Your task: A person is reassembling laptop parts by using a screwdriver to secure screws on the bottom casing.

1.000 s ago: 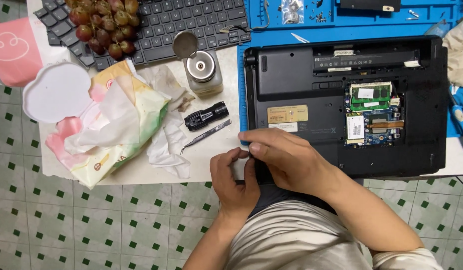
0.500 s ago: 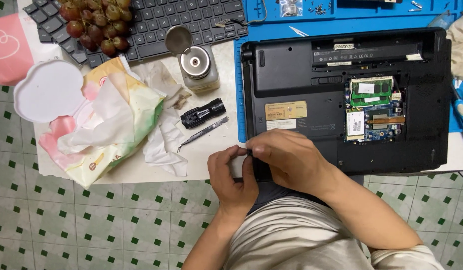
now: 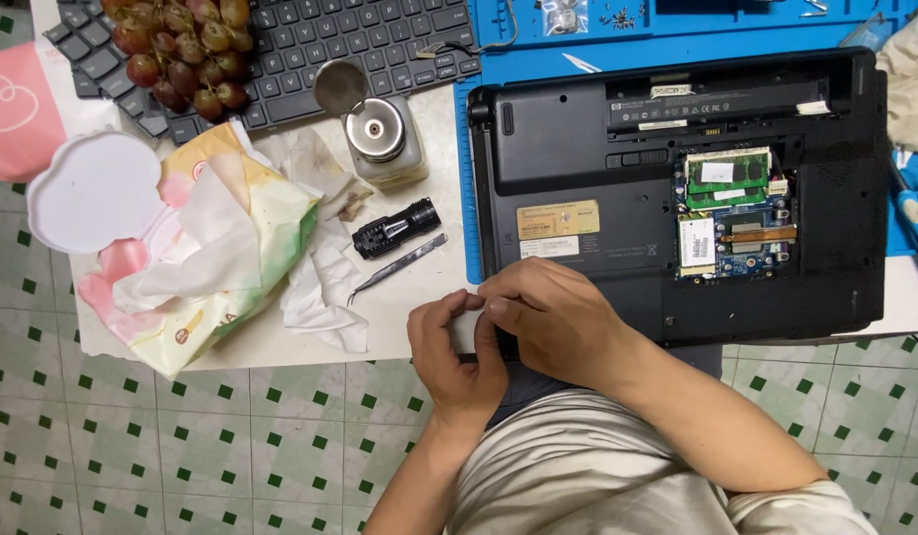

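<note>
The laptop [image 3: 677,188] lies bottom-up, memory bay uncovered, on a blue mat [image 3: 538,45] over a pale table [image 3: 419,307] above green-dotted floor tiles [image 3: 181,436]. At its near-left corner the right hand [image 3: 558,322] and left hand [image 3: 459,352] meet, fingertips pinched together; what they grip is hidden.

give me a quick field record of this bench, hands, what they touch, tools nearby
left hand: left hand at the table edge, fingertips meeting the right hand at the laptop's near-left corner
right hand: right hand resting on the laptop, which lies upside down with a hatch open
exposed parts: green memory module and circuit boards
held item: hidden between the fingers, cannot tell
tools nearby: tweezers, small black flashlight
other: metal-topped dispenser bottle, keyboard, grapes, crumpled tissue pack
surface: blue mat
</note>
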